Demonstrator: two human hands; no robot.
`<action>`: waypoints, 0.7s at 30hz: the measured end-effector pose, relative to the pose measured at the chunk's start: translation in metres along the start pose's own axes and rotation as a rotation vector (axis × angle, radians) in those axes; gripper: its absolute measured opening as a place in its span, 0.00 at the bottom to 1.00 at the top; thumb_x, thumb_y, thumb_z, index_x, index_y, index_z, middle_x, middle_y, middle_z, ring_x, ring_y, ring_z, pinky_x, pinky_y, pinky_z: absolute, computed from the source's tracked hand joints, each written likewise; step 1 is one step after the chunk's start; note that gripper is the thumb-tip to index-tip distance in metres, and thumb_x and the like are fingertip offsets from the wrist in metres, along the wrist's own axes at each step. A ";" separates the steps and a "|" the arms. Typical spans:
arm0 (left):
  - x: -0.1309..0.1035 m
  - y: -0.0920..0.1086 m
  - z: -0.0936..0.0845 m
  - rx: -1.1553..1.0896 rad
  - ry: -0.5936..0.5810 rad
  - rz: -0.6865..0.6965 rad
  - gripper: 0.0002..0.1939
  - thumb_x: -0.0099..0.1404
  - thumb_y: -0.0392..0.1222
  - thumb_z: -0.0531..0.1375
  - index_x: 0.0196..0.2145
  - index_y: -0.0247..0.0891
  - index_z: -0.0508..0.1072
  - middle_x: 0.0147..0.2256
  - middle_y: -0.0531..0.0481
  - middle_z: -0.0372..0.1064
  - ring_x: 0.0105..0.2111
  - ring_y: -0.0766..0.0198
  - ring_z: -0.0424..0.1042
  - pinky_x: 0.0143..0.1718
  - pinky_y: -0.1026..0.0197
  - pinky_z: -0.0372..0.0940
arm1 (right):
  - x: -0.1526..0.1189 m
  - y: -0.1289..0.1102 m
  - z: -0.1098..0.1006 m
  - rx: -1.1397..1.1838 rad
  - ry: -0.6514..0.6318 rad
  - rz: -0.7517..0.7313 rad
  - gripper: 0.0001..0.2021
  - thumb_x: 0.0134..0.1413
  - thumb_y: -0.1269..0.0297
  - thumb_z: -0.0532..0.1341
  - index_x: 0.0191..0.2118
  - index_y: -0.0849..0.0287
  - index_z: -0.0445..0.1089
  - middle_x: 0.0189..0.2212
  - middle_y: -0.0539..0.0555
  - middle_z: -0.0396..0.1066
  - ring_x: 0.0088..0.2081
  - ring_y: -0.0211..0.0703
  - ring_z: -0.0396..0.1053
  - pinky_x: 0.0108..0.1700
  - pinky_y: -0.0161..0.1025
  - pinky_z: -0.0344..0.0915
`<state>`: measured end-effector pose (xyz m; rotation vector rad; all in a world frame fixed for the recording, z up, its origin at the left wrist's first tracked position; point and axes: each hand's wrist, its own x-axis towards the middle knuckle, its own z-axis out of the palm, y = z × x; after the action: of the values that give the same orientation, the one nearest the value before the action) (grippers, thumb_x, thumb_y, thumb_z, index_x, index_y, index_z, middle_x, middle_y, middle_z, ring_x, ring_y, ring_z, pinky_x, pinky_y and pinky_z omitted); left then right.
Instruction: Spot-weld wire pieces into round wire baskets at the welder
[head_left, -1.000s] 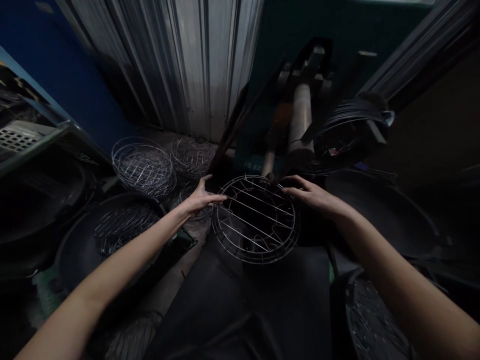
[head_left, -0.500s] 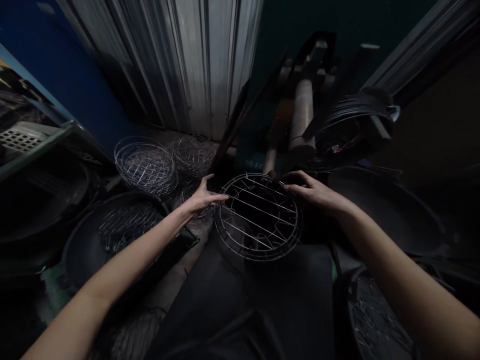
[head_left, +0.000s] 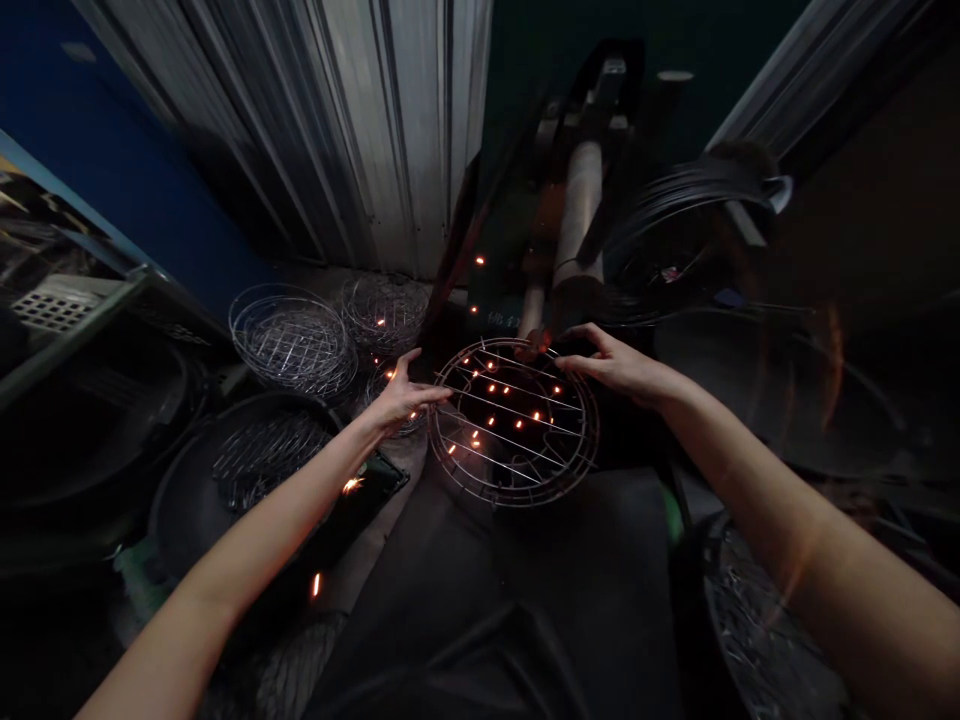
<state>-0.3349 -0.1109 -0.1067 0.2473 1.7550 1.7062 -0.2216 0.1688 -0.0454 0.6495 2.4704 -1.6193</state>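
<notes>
A round wire rack with parallel bars lies level above a dark apron. My left hand grips its left rim between thumb and fingers, with the index finger raised. At the upper right rim, my right hand pinches the wire. The far edge of the rack sits at the tip of a machine's metal electrode, below a thick grey cylinder. Orange sparks are scattered over the rack and to its left.
Stacked round wire racks stand on the floor at the left. Nearer, a dark basin holds more wire pieces. Another container with wire parts is at the lower right. Coiled black wire hangs by the machine.
Bright sparks have appeared around the rack and the electrode tip. The view has shifted slightly, and both hands keep hold of the rack.
</notes>
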 end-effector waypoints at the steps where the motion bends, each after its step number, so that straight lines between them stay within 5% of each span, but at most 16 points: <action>1: 0.000 0.001 0.001 0.009 0.007 -0.010 0.54 0.48 0.39 0.70 0.63 0.41 0.40 0.29 0.49 0.74 0.29 0.64 0.75 0.33 0.63 0.64 | 0.000 0.001 0.000 0.012 0.015 -0.001 0.28 0.39 0.51 0.67 0.47 0.53 0.60 0.22 0.46 0.67 0.23 0.39 0.65 0.22 0.34 0.62; 7: -0.002 0.004 0.003 0.022 0.077 -0.009 0.54 0.44 0.41 0.72 0.61 0.41 0.44 0.28 0.49 0.74 0.27 0.65 0.74 0.32 0.65 0.62 | 0.001 0.003 -0.002 -0.031 0.128 -0.032 0.32 0.37 0.51 0.69 0.47 0.54 0.57 0.34 0.52 0.70 0.34 0.42 0.69 0.33 0.37 0.69; 21: -0.012 0.001 0.010 -0.012 0.085 -0.002 0.52 0.46 0.40 0.71 0.61 0.39 0.44 0.26 0.50 0.73 0.26 0.67 0.73 0.27 0.69 0.60 | -0.002 -0.003 -0.004 -0.098 0.133 0.003 0.29 0.40 0.53 0.68 0.47 0.56 0.58 0.34 0.52 0.68 0.34 0.42 0.68 0.39 0.39 0.69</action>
<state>-0.3207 -0.1095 -0.1015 0.1696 1.8049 1.7484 -0.2201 0.1712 -0.0405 0.7704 2.6204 -1.4882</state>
